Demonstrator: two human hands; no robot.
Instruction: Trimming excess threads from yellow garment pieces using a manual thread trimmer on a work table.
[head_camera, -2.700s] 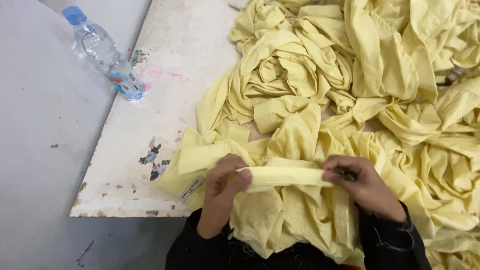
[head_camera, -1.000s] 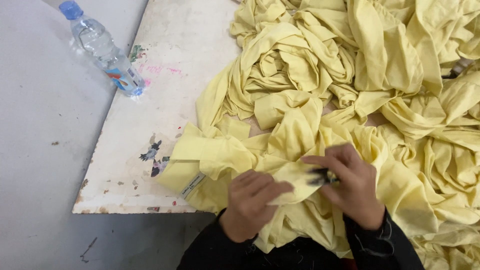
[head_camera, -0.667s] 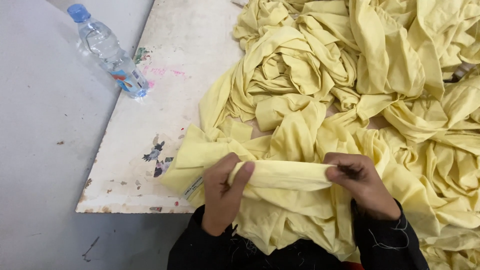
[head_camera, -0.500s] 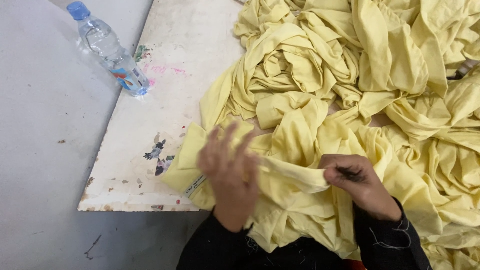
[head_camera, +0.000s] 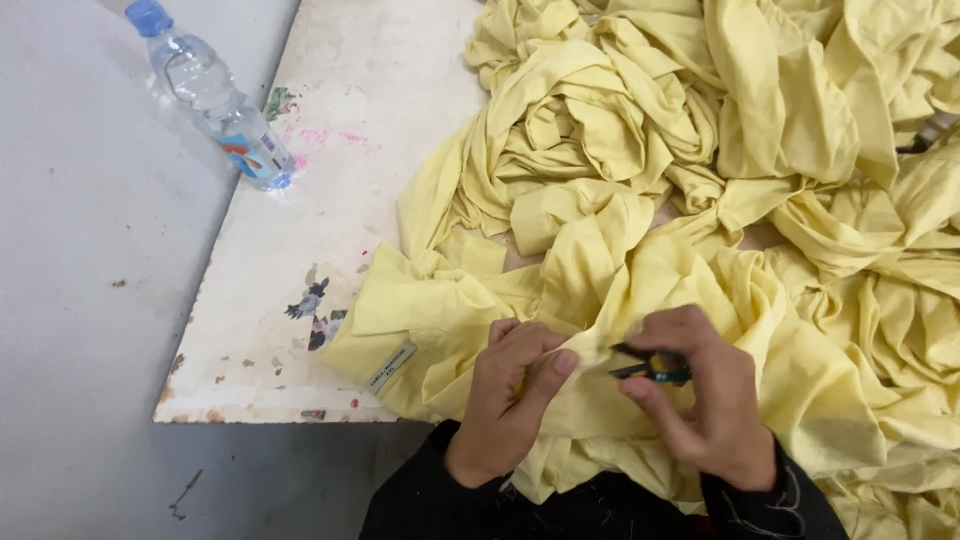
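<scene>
At the near edge of the table (head_camera: 330, 180), a worn white board with chipped paint and pink and dark stains, both hands work on a piece of pale yellow fabric (head_camera: 600, 290) pulled from the big heap. The left hand (head_camera: 510, 400) is clenched on a fold of that cloth, thumb pressed against the bunched material, the knuckles turned toward the camera. The right hand (head_camera: 700, 400) grasps a small pair of thread snips (head_camera: 650, 365), dark-bladed with a yellow patch at the grip, its tips pointing left toward the left thumb and lying right against the fabric between the two hands. The cloth being handled drapes over the table's front edge and down onto the person's dark sleeves (head_camera: 760, 500). A small white sewn-in label (head_camera: 390, 367) shows on the garment just left of the left hand, near the table's corner. Behind, the heap of yellow garments (head_camera: 720, 110) covers most of the right side of the table in rumpled folds. A clear plastic water bottle (head_camera: 210, 95) with a blue cap lies on the grey floor (head_camera: 90, 300), touching the table's far left edge.
</scene>
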